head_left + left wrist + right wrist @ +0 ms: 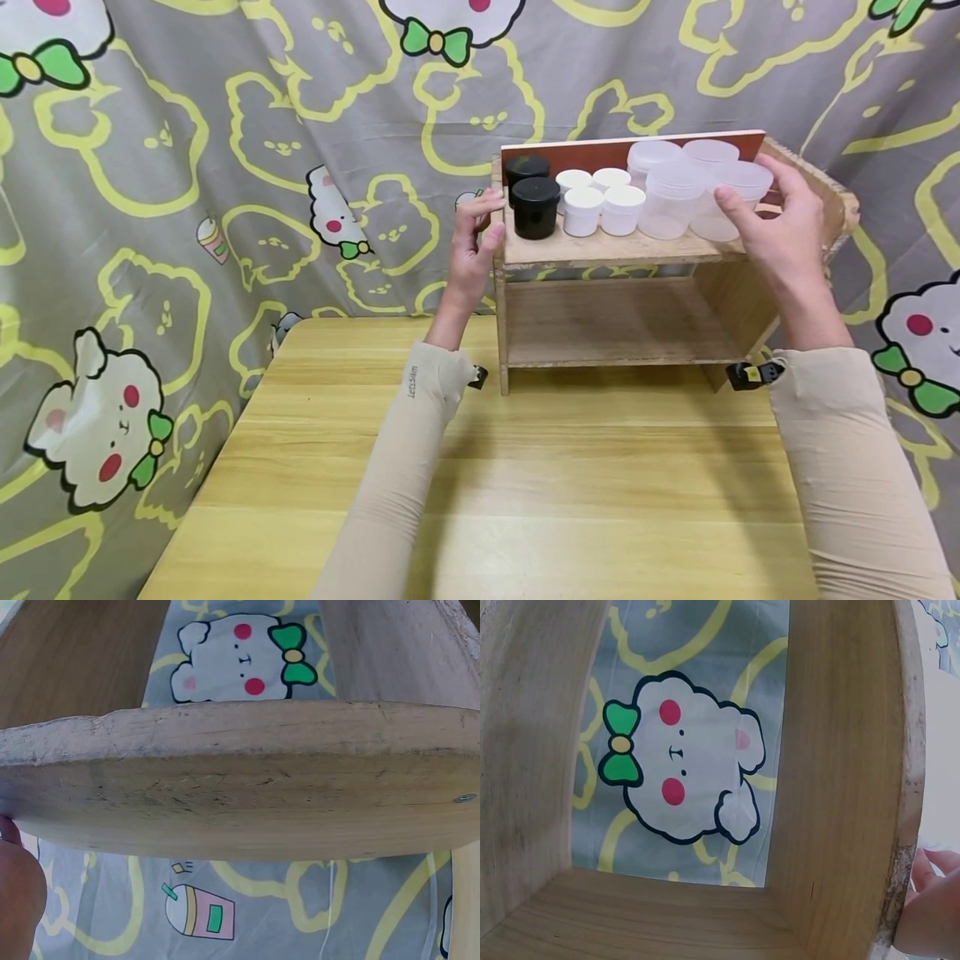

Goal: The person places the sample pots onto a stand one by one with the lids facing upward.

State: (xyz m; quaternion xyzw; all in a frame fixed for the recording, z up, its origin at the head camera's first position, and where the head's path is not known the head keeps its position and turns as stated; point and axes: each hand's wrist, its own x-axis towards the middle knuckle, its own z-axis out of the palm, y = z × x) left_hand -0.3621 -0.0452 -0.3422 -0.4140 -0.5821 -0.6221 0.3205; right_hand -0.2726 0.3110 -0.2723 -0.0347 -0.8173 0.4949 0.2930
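A wooden shelf [615, 271] stands at the back of the table, with small jars on its upper board. My left hand [472, 258] holds the left side panel [247, 795] near its top, fingers bent at the upper edge and thumb at the front edge. At the right end, my right hand [791, 229] grips a clear lidded jar [742, 179], thumb across its front and fingers around its right side. Beside it stand several more clear jars [667, 204]. Further left are several white jars [583, 212] and two black jars [536, 208]. The right fingertips are partly hidden.
The lower compartment's board [615, 321] lies under the jars. A reddish back panel [585, 154] rises behind them. The wooden table [570, 483] spreads in front, and a patterned curtain [247, 150] hangs close behind and to both sides.
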